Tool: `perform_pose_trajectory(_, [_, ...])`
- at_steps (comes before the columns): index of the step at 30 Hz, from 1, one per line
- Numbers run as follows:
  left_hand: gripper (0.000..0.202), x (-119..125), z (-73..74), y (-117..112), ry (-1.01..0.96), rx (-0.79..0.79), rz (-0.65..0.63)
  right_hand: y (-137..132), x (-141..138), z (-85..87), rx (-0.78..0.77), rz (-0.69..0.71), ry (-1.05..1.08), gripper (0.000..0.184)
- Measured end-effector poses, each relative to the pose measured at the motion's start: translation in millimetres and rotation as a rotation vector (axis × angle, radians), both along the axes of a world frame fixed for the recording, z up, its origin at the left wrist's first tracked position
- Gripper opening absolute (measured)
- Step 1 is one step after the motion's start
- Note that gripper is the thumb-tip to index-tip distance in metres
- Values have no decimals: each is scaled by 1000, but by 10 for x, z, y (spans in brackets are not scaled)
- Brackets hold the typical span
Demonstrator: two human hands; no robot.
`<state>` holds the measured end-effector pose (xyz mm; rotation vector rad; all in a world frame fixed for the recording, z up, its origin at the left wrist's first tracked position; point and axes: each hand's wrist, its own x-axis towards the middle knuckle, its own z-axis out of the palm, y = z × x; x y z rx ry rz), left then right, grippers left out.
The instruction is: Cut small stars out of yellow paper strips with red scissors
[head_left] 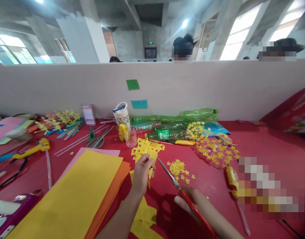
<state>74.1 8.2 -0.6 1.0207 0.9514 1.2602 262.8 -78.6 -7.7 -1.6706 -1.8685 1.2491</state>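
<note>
My left hand (141, 173) pinches a scrap of yellow paper (151, 165) with star-shaped holes, held just above the red table (267, 149). My right hand (196, 202) grips red-handled scissors (178, 187), whose blades point up-left and meet the paper's right edge. A small heap of cut yellow stars (178, 169) lies just right of the blades. More yellow paper offcuts (144, 219) lie under my left forearm.
A stack of yellow, orange and pink sheets (78, 196) lies at the left. Green plastic bottles (172, 126), a paper cup (121, 114) and many stars (214, 146) sit by the white partition (68, 89). Glue guns (33, 149) (232, 179), straws and scissors lie around. People's heads show behind the partition.
</note>
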Motion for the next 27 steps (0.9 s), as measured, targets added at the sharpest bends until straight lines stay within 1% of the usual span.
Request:
perform_pose_trajectory(4, [21,23,-13,-33,4,-15,-59,-11,-22,25,-9,3,99,51])
perform_pose_trajectory(6, [21,33,-11,-45,7,-35,-57,-20,-36,58,-19,5,169,52])
perform_pose_trajectory(12, [20,48,5,-51,-18,-53,-41,-59,-81,153,-129,-14,334,57])
perform_pose_trajectory(17, [19,60,-9,-55,-51,-46,-33,-67,-108,180,-150,-3,390,57])
perform_pose_trajectory(23, [18,60,-24,-62,-36,-41,-43,-70,-149,127,-241,-124,390,61])
perform_pose_trajectory(27, [19,54,-18,-64,-33,-41,-59,-88,-164,122,-300,-170,419,59])
